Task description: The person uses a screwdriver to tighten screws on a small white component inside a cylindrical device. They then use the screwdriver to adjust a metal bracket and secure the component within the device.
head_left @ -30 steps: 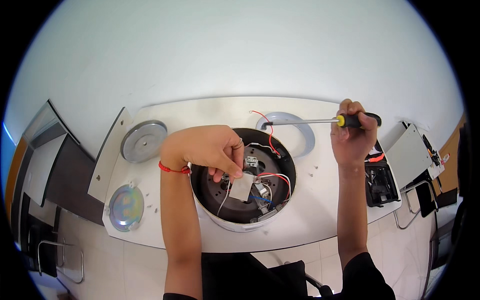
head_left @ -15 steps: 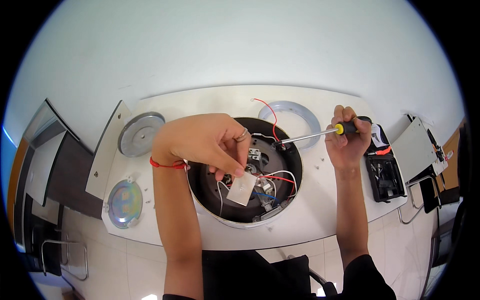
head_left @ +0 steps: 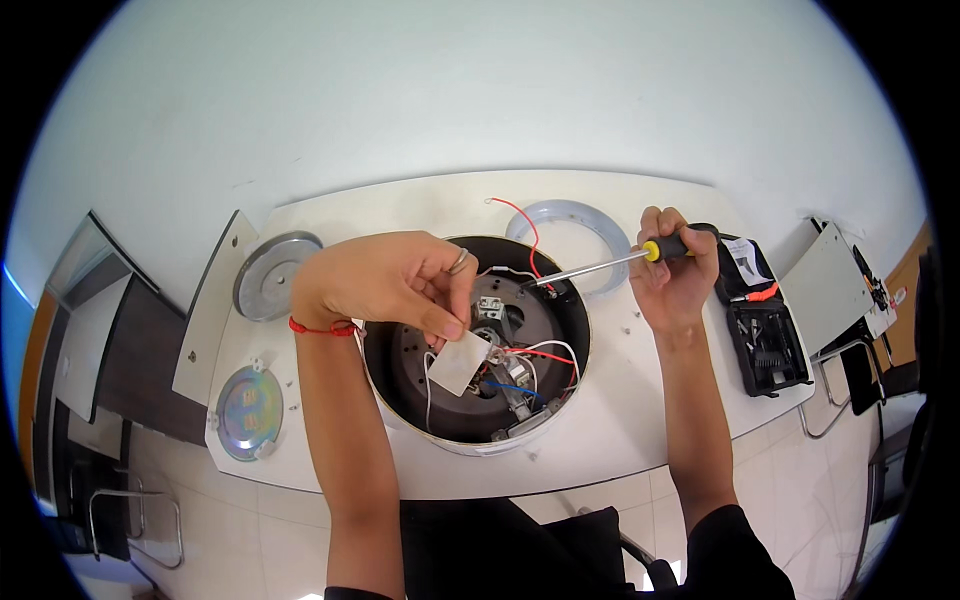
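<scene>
My left hand (head_left: 410,290) pinches a pale rectangular sheet (head_left: 456,368) over the left middle of a round, dark-interiored housing (head_left: 480,420). Inside it are metal fittings (head_left: 490,305) and white, blue and red wires (head_left: 540,352). My right hand (head_left: 677,270) grips a yellow-and-black screwdriver (head_left: 600,266) to the right of the housing. Its shaft slants down-left over the housing's back part, near a loose red wire (head_left: 533,232); whether the tip touches anything is unclear.
Behind the housing lies a grey ring (head_left: 607,220). A metal lid (head_left: 275,275) and an iridescent disc (head_left: 247,410) with small screws sit at left. An open black tool case (head_left: 760,350) lies at right, screws (head_left: 630,330) nearby. Chairs (head_left: 120,515) stand beside the table (head_left: 380,200).
The screwdriver has gone from nearly level to slanting down into the housing's area. My right hand has moved left; my left hand and the sheet shifted slightly left.
</scene>
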Demonstrator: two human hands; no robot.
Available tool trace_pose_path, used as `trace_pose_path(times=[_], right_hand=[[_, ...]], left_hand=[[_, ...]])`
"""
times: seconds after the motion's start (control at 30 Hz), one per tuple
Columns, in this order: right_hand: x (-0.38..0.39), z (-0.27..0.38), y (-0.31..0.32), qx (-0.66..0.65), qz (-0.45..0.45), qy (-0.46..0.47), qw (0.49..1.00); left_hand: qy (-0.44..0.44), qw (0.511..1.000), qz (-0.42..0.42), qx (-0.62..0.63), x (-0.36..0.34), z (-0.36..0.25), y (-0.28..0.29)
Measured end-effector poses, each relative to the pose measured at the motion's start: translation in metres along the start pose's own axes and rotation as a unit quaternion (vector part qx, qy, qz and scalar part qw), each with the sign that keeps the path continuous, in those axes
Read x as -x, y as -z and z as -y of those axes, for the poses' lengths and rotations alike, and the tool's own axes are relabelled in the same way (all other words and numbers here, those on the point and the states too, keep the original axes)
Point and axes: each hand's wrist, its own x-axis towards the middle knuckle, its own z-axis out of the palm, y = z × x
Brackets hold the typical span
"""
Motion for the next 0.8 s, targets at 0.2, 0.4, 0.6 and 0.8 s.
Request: trace_pose_path(times=[0.2,0.4,0.6,0.8], right_hand=[[-0.001,0.003,0.003,-0.010,-0.002,0.000,1.000],[0.000,0.000,0.000,-0.004,-0.007,0.001,1.000],[0.000,0.000,0.001,0.001,-0.003,-0.003,1.000],[0.001,0.000,0.000,-0.001,-0.006,-0.007,1.000]], left_hand=[[0.003,1.000,-0.008,0.012,0.000,0.003,0.003],[0.035,0.998,-0.045,-0.007,-0.001,-0.001,0.000],[0.059,0.994,-0.075,-0.052,-0.001,-0.009,-0.004],[0.086,0.990,-0.102,-0.038,0.000,-0.019,-0.014]])
